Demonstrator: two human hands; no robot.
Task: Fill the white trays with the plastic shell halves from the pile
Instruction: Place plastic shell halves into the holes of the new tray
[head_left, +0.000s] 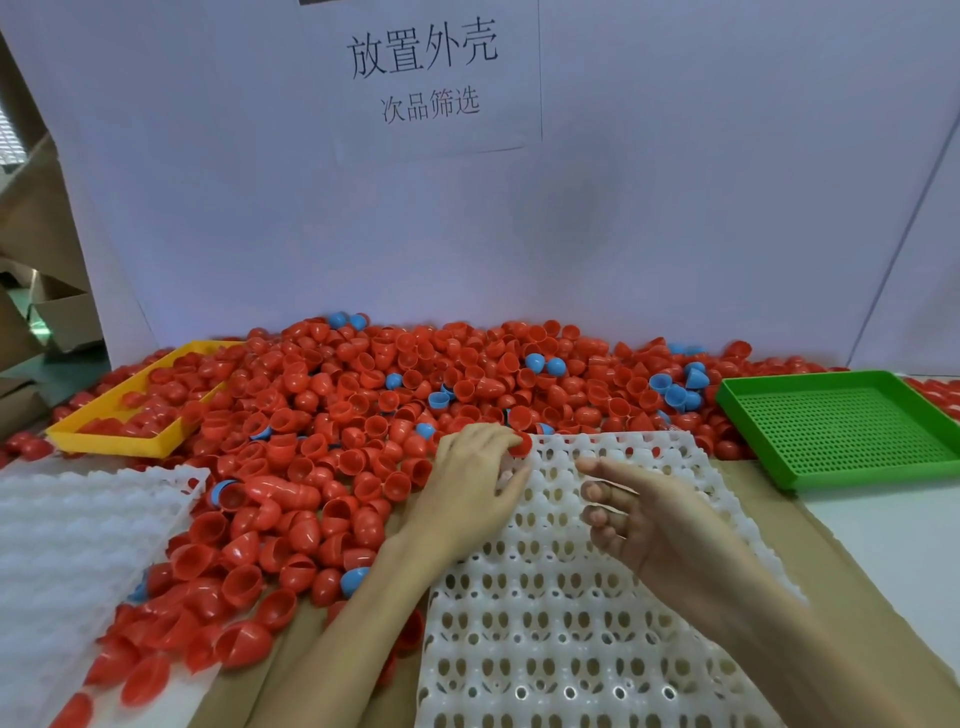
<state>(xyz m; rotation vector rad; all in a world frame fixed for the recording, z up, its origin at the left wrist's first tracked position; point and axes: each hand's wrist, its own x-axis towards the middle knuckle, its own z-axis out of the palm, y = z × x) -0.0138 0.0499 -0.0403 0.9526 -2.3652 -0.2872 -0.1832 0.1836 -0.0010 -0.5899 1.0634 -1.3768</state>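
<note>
Hands hover over a white tray (571, 597) with rows of empty cup-shaped pockets, lying on brown cardboard directly in front of you. Use this tray as your landmark. Along its far edge and spilling down its left side lies the pile (395, 395) of plastic shell halves, mostly red with a few blue ones mixed in.

Your left hand (470, 486) sits at the tray's far left corner, fingers curled over a red shell half (523, 442) and pressing it against the tray's edge pocket. Your right hand (636, 514) floats above the tray's upper middle, palm turned sideways, fingers loosely spread and holding nothing.

A second white tray (78, 545) lies well left of the first, beyond the spill of shells, and shows no seated shells either. A yellow tray (124, 441) with some red shells sits at the far left of the pile, and a green perforated tray (841, 426) rests to the right of your landmark tray.

You appear to be at the very start of filling, seating the first shell in the corner pocket. Next, your free right hand likely needs to reach past the tray's far edge, take a single shell, and drop it into a neighbouring pocket.
</note>
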